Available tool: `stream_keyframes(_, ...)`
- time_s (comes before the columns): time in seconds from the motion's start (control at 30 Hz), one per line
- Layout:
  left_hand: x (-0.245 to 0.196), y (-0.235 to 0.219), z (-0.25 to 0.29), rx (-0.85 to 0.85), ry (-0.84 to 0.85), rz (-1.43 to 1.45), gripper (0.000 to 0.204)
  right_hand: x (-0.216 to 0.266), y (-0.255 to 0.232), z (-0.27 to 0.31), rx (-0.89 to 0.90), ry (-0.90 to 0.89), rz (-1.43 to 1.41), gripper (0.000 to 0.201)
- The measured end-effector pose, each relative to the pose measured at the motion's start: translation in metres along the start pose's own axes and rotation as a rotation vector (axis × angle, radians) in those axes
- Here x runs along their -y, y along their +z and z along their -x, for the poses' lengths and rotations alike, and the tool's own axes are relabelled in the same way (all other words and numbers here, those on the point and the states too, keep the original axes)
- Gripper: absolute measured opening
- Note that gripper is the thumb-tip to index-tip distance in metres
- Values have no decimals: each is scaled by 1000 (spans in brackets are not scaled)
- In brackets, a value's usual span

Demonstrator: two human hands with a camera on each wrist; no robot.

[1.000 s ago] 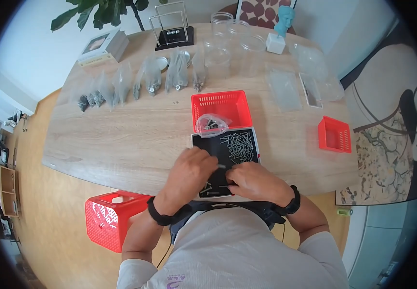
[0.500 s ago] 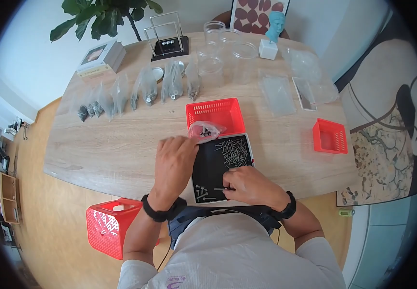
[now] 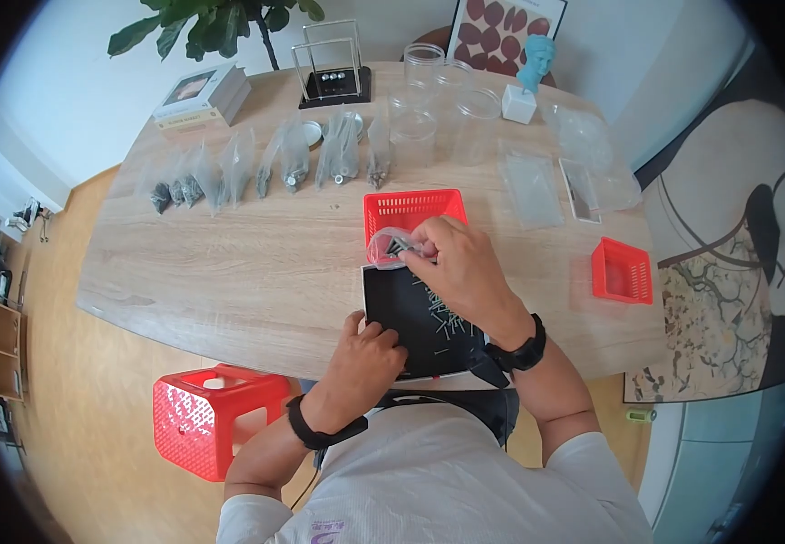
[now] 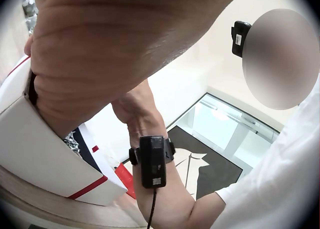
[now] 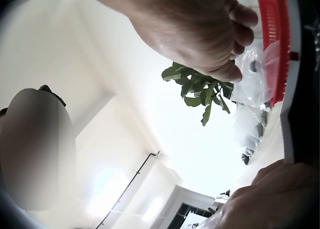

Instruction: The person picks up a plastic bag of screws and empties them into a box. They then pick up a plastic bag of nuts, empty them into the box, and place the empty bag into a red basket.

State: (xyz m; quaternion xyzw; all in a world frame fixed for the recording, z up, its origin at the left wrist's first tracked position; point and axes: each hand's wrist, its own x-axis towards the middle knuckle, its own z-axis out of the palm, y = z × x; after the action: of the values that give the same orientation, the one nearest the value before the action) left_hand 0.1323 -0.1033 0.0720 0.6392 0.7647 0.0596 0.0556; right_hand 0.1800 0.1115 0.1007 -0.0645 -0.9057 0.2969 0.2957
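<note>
A shallow white box (image 3: 421,326) with a black inside lies at the table's near edge, several screws (image 3: 451,317) scattered in its right part. My left hand (image 3: 358,367) holds the box's left rim, with fingers over the inside and thumb by the outer wall; its palm hides that corner. Beyond the box, a clear plastic bag (image 3: 380,250) with bolts (image 3: 396,246) in it stands in the mouth of a red basket (image 3: 410,207). My right hand (image 3: 465,272) is at the bag, thumb and forefinger bent around its opening; I cannot tell whether they pinch a bolt.
Filled plastic bags (image 3: 292,163) line the table's back left. Behind the basket stand clear jars (image 3: 413,127). To the right are flat bags (image 3: 533,190) and a small red basket (image 3: 624,272). A red stool (image 3: 215,417) is below the table's front left.
My right hand has moved from the box's near part up to the bag. The left hand has come down from beside the bag to the box's left rim.
</note>
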Motion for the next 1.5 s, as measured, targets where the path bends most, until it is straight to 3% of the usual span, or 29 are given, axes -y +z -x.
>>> stream_keyframes(0.23, 11, 4, 4, -22, 37, 128, 12, 9, -11, 24, -28, 156, -81, 18)
stream_keyframes(0.47, 16, -9, 0, -115, 6, 317, 14, 16, -10, 76, 216, 121, -42, 19)
stream_keyframes(0.57, 24, -22, -12, -240, -76, 486, 14, 20, -10, 86, 323, 149, -42, 19)
stream_keyframes(0.67, 34, -35, -30, -512, -174, 692, 17, 21, -6, 89, 432, 87, -106, 20)
stream_keyframes(0.8, 50, -43, -61, -695, -145, 474, 20, 17, 8, 84, 614, 33, -188, 27)
stream_keyframes(0.9, 48, -37, -68, -782, -177, 499, 24, 15, 15, 76, 691, 26, -174, 28)
stream_keyframes(1.03, 44, -34, -42, -714, -188, 472, 26, 16, 19, 78, 734, 38, -137, 24)
stream_keyframes(1.13, 38, -29, -18, -569, -237, 501, 25, 13, 21, 80, 732, 61, -142, 22)
stream_keyframes(1.4, 22, -12, 15, -342, -15, 331, 22, 17, -12, 62, 663, 178, -173, 20)
stream_keyframes(1.5, 16, 5, 10, -283, 41, 222, 20, 20, -26, 42, 531, 215, -210, 18)
